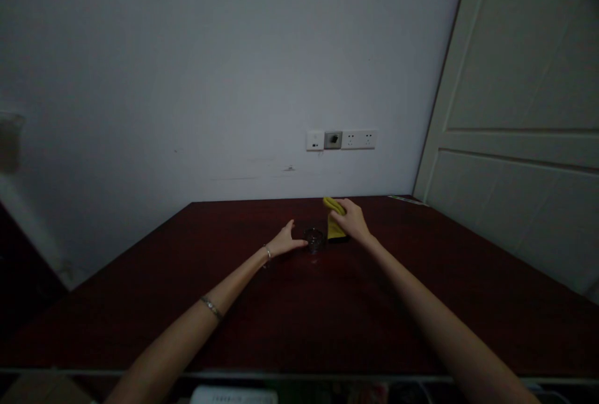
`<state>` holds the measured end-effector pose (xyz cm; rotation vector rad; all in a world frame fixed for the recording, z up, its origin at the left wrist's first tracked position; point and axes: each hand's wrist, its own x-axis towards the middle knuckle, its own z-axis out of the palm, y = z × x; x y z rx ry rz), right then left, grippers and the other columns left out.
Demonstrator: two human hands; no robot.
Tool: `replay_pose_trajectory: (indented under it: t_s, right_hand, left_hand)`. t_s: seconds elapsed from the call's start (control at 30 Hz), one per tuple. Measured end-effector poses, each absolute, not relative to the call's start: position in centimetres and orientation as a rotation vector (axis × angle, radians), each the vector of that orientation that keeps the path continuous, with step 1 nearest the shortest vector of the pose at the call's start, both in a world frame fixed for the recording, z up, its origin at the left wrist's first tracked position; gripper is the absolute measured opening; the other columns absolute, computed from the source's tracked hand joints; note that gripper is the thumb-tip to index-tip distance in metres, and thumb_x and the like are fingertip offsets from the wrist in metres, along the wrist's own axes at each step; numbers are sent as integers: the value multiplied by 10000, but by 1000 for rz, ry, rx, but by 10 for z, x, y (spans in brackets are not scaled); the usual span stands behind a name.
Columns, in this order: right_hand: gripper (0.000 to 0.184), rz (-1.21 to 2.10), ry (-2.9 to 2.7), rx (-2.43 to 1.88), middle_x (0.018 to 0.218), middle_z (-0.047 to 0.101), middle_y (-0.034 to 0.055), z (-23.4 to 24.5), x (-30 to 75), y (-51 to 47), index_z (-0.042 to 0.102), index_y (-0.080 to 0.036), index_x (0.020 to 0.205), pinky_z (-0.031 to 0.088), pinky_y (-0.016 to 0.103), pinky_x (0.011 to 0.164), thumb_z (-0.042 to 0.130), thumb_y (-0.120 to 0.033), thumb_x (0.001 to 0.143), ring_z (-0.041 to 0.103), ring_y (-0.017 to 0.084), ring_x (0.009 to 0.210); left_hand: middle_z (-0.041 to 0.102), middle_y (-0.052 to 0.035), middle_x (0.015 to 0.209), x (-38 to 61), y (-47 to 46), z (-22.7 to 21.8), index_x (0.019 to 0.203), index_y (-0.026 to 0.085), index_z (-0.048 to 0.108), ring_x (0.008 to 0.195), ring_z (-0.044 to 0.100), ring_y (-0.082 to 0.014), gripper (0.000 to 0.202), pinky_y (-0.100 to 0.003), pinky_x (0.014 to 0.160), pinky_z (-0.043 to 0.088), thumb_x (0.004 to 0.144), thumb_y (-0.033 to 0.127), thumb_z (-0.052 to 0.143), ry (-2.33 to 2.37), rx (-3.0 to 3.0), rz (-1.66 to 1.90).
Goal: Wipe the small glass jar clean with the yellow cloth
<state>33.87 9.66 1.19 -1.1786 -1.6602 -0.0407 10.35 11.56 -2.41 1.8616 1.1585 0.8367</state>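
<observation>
from my seat at the far end of the feed, i saw both arms stretched out over the dark red table (140, 304) toward its far middle. the left hand (286, 241) lay low over the wood, fingers apart and uncurled, with thumb and fingertips reaching to the left side of a small dark glass dish (315, 240). in the dim light i could not tell whether they touched the glass or stopped just short of it. the dish stood on the table between the two hands, near the far edge and below the row of sockets (341, 140) on the white wall (187, 79).

the right hand (354, 221) was clamped on a yellow cloth (333, 226). its fingers were closed together over the top, so the cloth hung from them in a folded bunch. the cloth's lower end was down at the tabletop, just beside the dish on its right. i could not make out whether cloth and dish met.

a thin bracelet (267, 253) sat on the left wrist and a second band (211, 307) further up that forearm. a pale panelled door (524, 110) stood on the right. a thin greenish strip (407, 200) lay at the table's far right corner, too small to identify.
</observation>
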Motion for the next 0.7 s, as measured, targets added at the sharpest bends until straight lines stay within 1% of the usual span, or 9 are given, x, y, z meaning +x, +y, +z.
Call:
replay_pose_trajectory:
  t_s: [0.07,0.1,0.2,0.27,0.37,0.47,0.53,0.63,0.7]
  right_hand:
    - [333,-61,-1858,-1191,969,624,83,10,340,105,628,-167,1041,458,343,817,539,-171,720,584,190,852]
    - [350,-49,-1955,-1168,1011,613,88,10,338,109,624,-171,1058,458,339,831,524,-144,724,583,185,880]
    - [409,22,-2205,-1055,1164,575,82,11,324,115,614,-194,1093,413,343,936,490,-72,723,542,186,1062]
    - [432,80,-2308,-1034,1182,588,70,12,314,117,607,-199,1110,384,352,977,482,-55,723,518,190,1124]
    - [422,166,-2380,-1048,1152,623,58,12,302,117,607,-203,1115,394,347,966,483,-72,734,547,192,1100]
    - [411,234,-2415,-1029,1129,641,42,9,300,117,623,-214,1093,415,315,938,471,-72,738,577,179,1060]
    - [408,238,-2402,-1036,1108,652,47,5,303,117,632,-205,1080,430,302,916,460,-65,738,593,178,1035]
    - [419,217,-2346,-1071,1100,656,53,-2,311,118,637,-192,1076,436,298,910,443,-50,732,599,177,1027]
    - [428,213,-2308,-1100,1099,657,57,-6,318,117,636,-184,1078,435,296,915,432,-41,730,601,175,1025]
  left_hand:
    - [281,-266,1399,109,114,-35,1381,54,179,1307,279,-329,1145,-408,1075,218,484,413,793,1179,1870,845]
    - [292,-263,1394,112,113,-37,1380,67,179,1304,282,-334,1158,-419,1072,220,467,412,802,1172,1874,858]
    - [355,-223,1367,123,111,-38,1355,114,242,1286,316,-327,1119,-434,1070,226,434,372,821,1071,1937,901]
    - [397,-195,1342,128,110,-36,1336,129,272,1265,351,-309,1085,-431,1068,238,427,342,826,987,1986,936]
    - [451,-180,1293,131,110,-35,1327,120,267,1221,410,-293,1076,-425,1048,277,430,311,828,965,1962,966]
    - [509,-178,1233,132,111,-37,1317,105,272,1176,460,-288,1063,-411,1015,322,432,288,833,1030,1872,942]
    - [541,-173,1204,131,111,-39,1305,107,292,1153,483,-284,1035,-399,997,342,440,283,832,1056,1838,927]
    - [567,-176,1185,130,112,-43,1314,106,284,1136,504,-283,1019,-385,979,357,473,323,817,1090,1832,895]
    - [553,-193,1207,130,114,-45,1347,85,224,1159,487,-291,1084,-377,981,351,479,368,808,1136,1845,874]
